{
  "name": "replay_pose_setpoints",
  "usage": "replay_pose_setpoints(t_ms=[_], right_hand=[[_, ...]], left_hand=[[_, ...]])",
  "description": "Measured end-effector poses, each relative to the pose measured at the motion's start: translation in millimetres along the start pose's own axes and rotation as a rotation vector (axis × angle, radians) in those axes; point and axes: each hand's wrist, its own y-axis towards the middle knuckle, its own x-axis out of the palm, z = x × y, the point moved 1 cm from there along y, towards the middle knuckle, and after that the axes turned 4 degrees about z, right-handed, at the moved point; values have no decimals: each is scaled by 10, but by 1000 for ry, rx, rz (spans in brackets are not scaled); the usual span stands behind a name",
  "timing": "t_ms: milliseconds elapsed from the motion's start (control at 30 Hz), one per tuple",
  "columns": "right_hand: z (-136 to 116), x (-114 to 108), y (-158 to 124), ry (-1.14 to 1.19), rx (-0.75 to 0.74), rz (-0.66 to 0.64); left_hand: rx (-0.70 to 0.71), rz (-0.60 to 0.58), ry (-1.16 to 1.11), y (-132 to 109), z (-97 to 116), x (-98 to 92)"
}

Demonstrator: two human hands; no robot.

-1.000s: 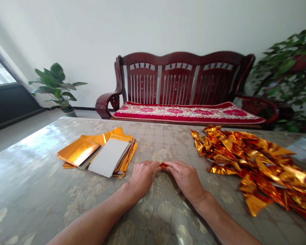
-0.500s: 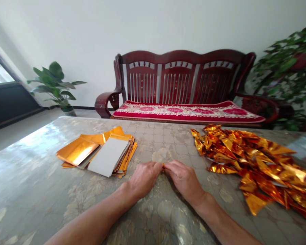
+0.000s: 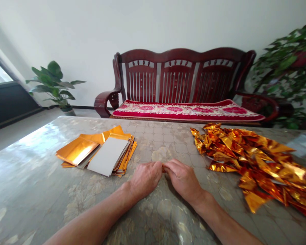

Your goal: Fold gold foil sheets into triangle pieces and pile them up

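My left hand (image 3: 147, 177) and my right hand (image 3: 181, 177) meet fingertip to fingertip over the middle of the table. Both are closed, pinching a small piece of gold foil paper (image 3: 163, 167) between them. Most of that piece is hidden by my fingers. To the left of my left hand lies a loose stack of gold foil paper sheets (image 3: 78, 149), with a grey backing side (image 3: 108, 156) facing up on top. Right of my right hand spreads a heap of folded gold foil pieces (image 3: 244, 153), creased and pointed.
The table (image 3: 91, 217) has a glossy, flower-patterned cover. A clear plastic bag (image 3: 302, 144) lies at the far right behind the heap. Beyond the table stand a dark red wooden bench (image 3: 178, 76) with a red floral cushion (image 3: 188, 110) and potted plants (image 3: 53, 85) on either side.
My hands have drawn very slightly closer together around the foil piece, and less of it shows. The stack and the heap lie as before.
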Motion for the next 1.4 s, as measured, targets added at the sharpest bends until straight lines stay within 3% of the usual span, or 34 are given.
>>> replay_pose_setpoints(t_ms=[233,500,700,933,1400], right_hand=[[-53,28,-17,-99,26,-22],[-109,-7,-26,-172,-22,-3],[-185,-25,-54,-246,-113,19],[-235,-4,-59,-179,-76,82],[95,26,-48,40,-6,110]], left_hand=[[-80,-35,-28,13,36,-8],[-45,-19,-55,-27,47,-8],[33,-77,-34,-68,78,-11],[6,-43,-21,-80,93,0],[-134,112,-323,-35,-101,57]])
